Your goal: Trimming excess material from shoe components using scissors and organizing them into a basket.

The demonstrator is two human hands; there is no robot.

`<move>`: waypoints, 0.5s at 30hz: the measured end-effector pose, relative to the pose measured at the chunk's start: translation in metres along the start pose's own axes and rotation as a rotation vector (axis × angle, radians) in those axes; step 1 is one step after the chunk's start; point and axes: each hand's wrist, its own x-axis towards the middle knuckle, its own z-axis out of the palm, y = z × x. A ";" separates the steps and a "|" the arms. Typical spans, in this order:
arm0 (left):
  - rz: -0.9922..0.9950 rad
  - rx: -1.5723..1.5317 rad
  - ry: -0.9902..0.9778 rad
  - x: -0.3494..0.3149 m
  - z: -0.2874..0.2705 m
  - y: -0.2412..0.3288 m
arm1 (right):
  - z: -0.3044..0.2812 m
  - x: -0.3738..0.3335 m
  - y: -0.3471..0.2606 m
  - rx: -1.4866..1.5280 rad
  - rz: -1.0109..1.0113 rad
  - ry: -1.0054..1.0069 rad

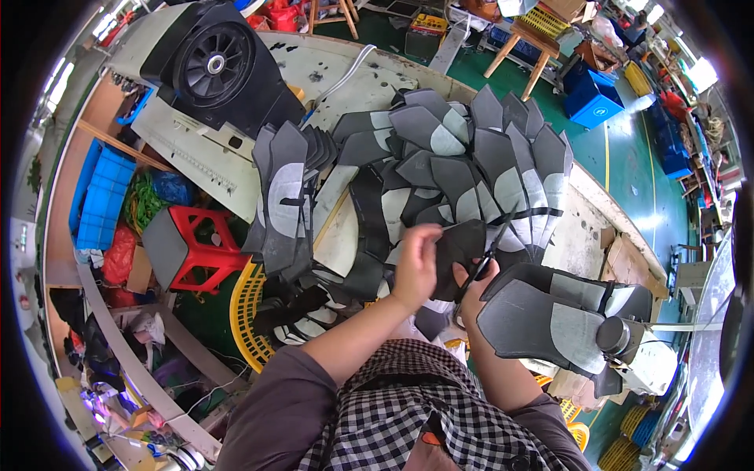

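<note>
My right hand (476,284) is wrapped round dark-handled scissors (485,263), their blades pointing up and away over the pile. Between my hands is a dark grey curved piece (459,243), and the right thumb lies against its near edge. My left hand (416,267) is beside that piece on its left, fingers loosely stretched and a little blurred, apparently gripping nothing. Just beyond both hands are heaped grey shaped pieces (424,129) with lighter patches. A bundle of similar pieces (518,169) at the right has a dark band round it.
A sewing machine (212,63) with a black wheel sits at the far left of the worktable (338,67). Another banded stack (542,314) rests near a machine part (616,337) at the right. A yellow basket (250,314) and a red stool (208,255) stand on the left.
</note>
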 end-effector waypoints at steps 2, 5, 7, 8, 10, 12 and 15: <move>0.115 0.231 0.191 0.006 -0.035 -0.014 | -0.012 -0.003 -0.010 0.037 0.009 -0.004; -0.238 0.592 0.384 0.007 -0.084 -0.022 | -0.034 -0.010 -0.042 -0.105 -0.023 0.032; -0.610 0.191 0.183 -0.003 -0.109 -0.052 | -0.035 -0.008 -0.020 0.113 -0.040 -0.046; -0.741 0.077 0.054 -0.002 -0.113 -0.052 | -0.035 -0.004 -0.009 0.328 -0.052 -0.114; -0.844 -0.027 -0.082 0.005 -0.116 -0.046 | -0.034 0.007 0.002 0.413 0.027 -0.163; -0.942 -0.136 -0.218 0.009 -0.117 -0.035 | -0.033 0.011 0.007 0.495 0.104 -0.212; -1.091 -0.682 -0.471 0.002 -0.118 -0.020 | -0.035 0.012 0.007 0.736 0.101 -0.188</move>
